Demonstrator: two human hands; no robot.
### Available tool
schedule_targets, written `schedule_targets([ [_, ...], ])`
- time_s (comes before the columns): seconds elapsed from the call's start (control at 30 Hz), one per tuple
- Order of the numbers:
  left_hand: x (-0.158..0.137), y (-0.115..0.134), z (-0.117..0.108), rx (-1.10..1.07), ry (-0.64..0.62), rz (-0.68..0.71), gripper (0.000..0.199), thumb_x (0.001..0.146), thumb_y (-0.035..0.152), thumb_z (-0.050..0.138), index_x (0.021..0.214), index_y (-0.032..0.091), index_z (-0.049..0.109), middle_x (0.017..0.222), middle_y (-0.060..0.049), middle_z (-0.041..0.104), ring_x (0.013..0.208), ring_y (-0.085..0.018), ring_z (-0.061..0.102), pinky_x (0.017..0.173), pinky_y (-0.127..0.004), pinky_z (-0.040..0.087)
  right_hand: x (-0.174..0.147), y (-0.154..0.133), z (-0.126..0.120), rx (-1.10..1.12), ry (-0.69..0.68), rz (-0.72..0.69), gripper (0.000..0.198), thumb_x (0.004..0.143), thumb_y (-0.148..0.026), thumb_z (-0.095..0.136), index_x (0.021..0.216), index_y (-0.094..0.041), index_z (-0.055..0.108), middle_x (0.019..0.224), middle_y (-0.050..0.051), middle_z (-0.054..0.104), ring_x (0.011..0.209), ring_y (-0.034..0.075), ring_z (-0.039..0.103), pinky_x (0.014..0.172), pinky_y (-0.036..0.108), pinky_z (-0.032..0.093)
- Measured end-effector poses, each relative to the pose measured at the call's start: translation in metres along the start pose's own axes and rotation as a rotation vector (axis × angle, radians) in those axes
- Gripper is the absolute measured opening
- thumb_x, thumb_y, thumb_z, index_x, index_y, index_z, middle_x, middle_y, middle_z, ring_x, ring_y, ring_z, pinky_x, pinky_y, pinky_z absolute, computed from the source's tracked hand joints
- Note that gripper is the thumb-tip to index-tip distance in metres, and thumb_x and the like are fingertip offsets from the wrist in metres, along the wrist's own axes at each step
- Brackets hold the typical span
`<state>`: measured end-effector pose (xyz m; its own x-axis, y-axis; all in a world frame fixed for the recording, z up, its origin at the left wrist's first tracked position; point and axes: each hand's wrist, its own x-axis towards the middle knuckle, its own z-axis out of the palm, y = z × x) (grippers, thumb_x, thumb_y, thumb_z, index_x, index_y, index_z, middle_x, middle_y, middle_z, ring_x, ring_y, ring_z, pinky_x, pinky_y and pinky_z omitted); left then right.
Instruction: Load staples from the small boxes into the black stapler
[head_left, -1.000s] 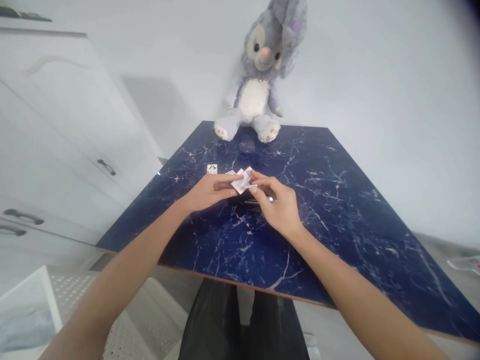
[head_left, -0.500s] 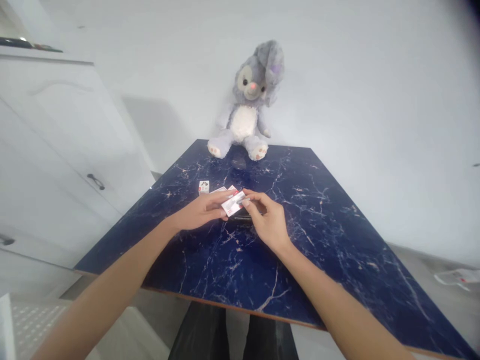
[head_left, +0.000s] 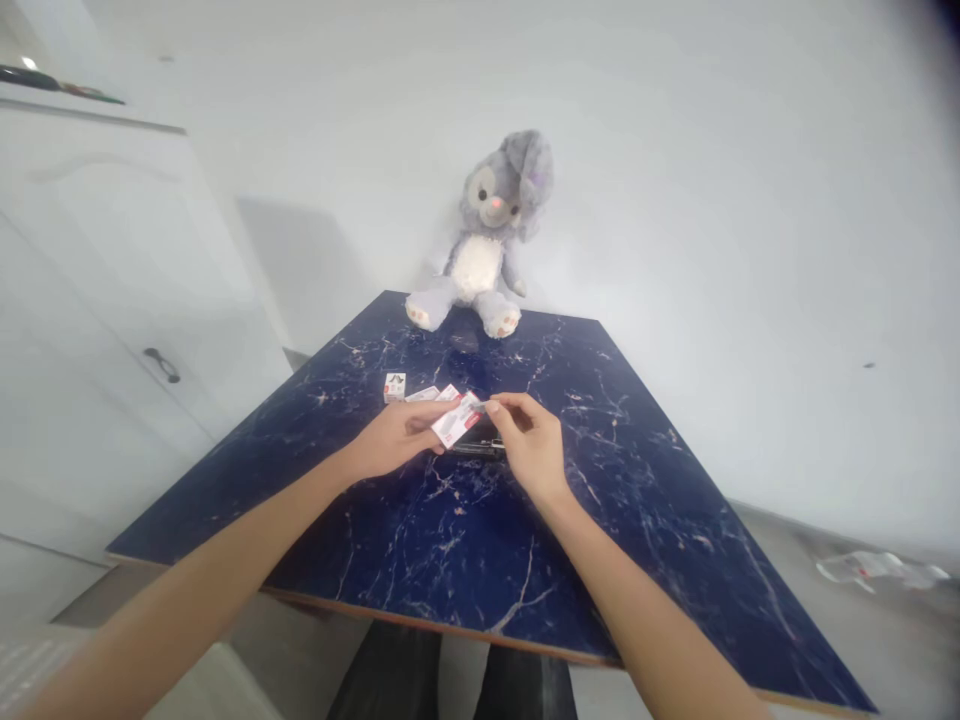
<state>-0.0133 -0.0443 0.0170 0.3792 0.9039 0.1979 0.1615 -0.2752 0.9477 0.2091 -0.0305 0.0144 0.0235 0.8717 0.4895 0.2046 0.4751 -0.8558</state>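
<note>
My left hand (head_left: 390, 437) is closed around a small white-and-red box (head_left: 454, 422), tilted up to the right. At the box's upper right end, my right hand (head_left: 536, 440) pinches a small grey strip (head_left: 480, 406) between thumb and fingertips. The strip is too small to make out well. Just below the box, a dark slim object with a metallic edge (head_left: 480, 447) lies on the table, partly covered by my hands. Behind my left fingers are more white-and-red packs (head_left: 424, 394), partly hidden. A small white box with a dark picture (head_left: 394, 387) stands left of them.
The blue marble-patterned table (head_left: 637, 520) narrows toward the wall. A grey plush rabbit (head_left: 476, 265) sits at its far edge. White cabinets (head_left: 135, 300) stand on the left, and a clear plastic bag (head_left: 877, 570) lies on the floor at right.
My right hand has drawn slightly away from the box's end, with the grey strip in its fingertips. More of the box's face shows. The camera view has shifted a little.
</note>
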Motion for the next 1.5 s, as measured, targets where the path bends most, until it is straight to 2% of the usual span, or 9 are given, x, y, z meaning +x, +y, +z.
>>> schedule_targets([
  [0.13,-0.003,-0.002,0.004,0.022,-0.008,0.009,0.043,0.091,0.035,0.065,0.131,0.020,0.064,0.106,-0.008,0.073,0.072,-0.014,0.067,0.071,-0.029,0.058,-0.005,-0.002,0.002,-0.235,0.121,-0.184,0.022,0.091,-0.039,0.063,0.095,-0.021,0.074,0.089,0.006,0.074,0.078,0.019,0.067,0.078,0.034,0.054],
  [0.27,-0.002,-0.004,0.005,-0.035,0.026,0.052,0.047,0.087,0.033,0.070,0.132,0.023,0.063,0.118,-0.010,0.070,0.079,-0.016,0.067,0.067,-0.028,0.058,-0.007,-0.004,0.003,-0.250,0.065,-0.274,0.019,0.092,-0.037,0.063,0.098,-0.022,0.073,0.085,0.005,0.072,0.075,0.019,0.066,0.079,0.035,0.055],
  [0.47,0.001,-0.008,0.018,-0.042,0.075,0.086,0.042,0.090,0.035,0.065,0.131,0.025,0.064,0.121,-0.010,0.068,0.079,-0.016,0.067,0.067,-0.029,0.060,-0.010,-0.008,0.004,-0.133,0.053,-0.095,0.022,0.091,-0.042,0.064,0.097,-0.023,0.073,0.087,0.005,0.071,0.076,0.020,0.066,0.072,0.034,0.058],
  [0.63,0.003,-0.011,0.033,-0.149,0.161,0.119,0.042,0.091,0.036,0.065,0.131,0.025,0.062,0.134,-0.011,0.061,0.091,-0.019,0.069,0.073,-0.030,0.062,-0.008,-0.009,0.004,0.069,-0.018,-0.003,0.027,0.092,-0.045,0.061,0.103,-0.026,0.075,0.108,0.007,0.071,0.085,0.021,0.069,0.069,0.034,0.061],
  [0.8,0.004,-0.015,0.022,-0.304,0.046,0.000,0.054,0.088,0.036,0.070,0.138,0.023,0.057,0.128,-0.015,0.066,0.090,-0.023,0.073,0.075,-0.034,0.063,0.005,0.002,-0.002,0.360,-0.192,0.217,0.033,0.081,-0.044,0.075,0.105,-0.021,0.070,0.100,0.005,0.074,0.086,0.020,0.071,0.084,0.037,0.059],
  [1.0,0.002,-0.009,0.014,-0.494,-0.075,-0.004,0.056,0.081,0.028,0.078,0.134,0.026,0.062,0.141,-0.013,0.058,0.121,-0.032,0.063,0.108,-0.049,0.049,0.008,0.000,-0.010,0.297,-0.324,0.152,0.028,0.081,-0.044,0.075,0.091,-0.020,0.065,0.090,0.004,0.074,0.082,0.019,0.070,0.080,0.034,0.057],
  [1.13,0.002,-0.006,0.017,-0.413,-0.028,-0.037,0.058,0.083,0.031,0.076,0.138,0.025,0.058,0.140,-0.015,0.058,0.114,-0.031,0.067,0.100,-0.048,0.056,0.004,0.001,-0.005,0.202,-0.290,0.080,0.024,0.086,-0.043,0.069,0.093,-0.021,0.063,0.090,0.004,0.071,0.081,0.019,0.068,0.078,0.032,0.056],
  [1.27,0.002,-0.006,0.020,-0.311,0.064,-0.030,0.071,0.085,0.035,0.073,0.149,0.028,0.043,0.143,-0.015,0.055,0.111,-0.030,0.068,0.094,-0.045,0.060,0.000,0.004,0.003,0.125,-0.141,0.032,0.019,0.094,-0.041,0.056,0.099,-0.023,0.056,0.092,0.003,0.068,0.078,0.017,0.065,0.074,0.031,0.054],
  [1.5,0.003,-0.006,0.020,-0.223,0.088,0.010,0.056,0.087,0.039,0.070,0.138,0.022,0.055,0.139,-0.013,0.058,0.110,-0.029,0.069,0.096,-0.046,0.060,0.003,0.004,0.002,0.122,-0.056,0.023,0.023,0.092,-0.040,0.061,0.107,-0.022,0.058,0.098,0.005,0.071,0.085,0.018,0.067,0.081,0.032,0.055],
])
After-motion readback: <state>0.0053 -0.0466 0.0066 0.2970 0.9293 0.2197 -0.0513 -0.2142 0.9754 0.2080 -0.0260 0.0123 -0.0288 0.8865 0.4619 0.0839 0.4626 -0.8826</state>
